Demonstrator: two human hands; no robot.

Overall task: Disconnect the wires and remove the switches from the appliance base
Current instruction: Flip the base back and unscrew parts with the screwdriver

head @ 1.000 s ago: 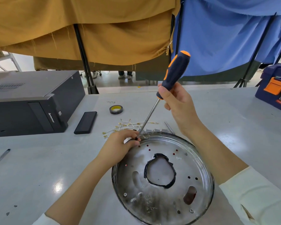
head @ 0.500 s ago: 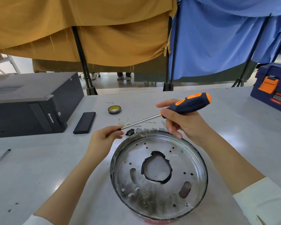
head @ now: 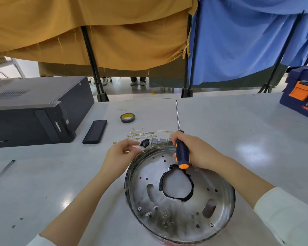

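the round metal base [head: 178, 210] lies flat on the grey table [head: 238, 139], near the front edge, its shallow rim up and a black-edged hole [head: 176, 187] in its middle. just beyond its far rim sit a small black switch [head: 144, 142] and a row of grey switches [head: 158, 140], and behind those a loose tangle of white wires [head: 146, 134] with brass ends, all on the table top. the left hand [head: 120, 154] rests at the base's far left rim with fingers loosely curled and holding nothing, its fingertips close to the black switch. the right hand [head: 197, 151] is wrapped around the black and orange handle of a screwdriver [head: 180, 148], which points away from the person, its shaft over the table and its orange butt over the base. further back lie a roll of tape [head: 127, 118] and a flat black case [head: 95, 131]. a black computer [head: 34, 110] stands at the left, a pen [head: 2, 172] near the left edge, and a blue toolbox [head: 302, 93] at the far right.
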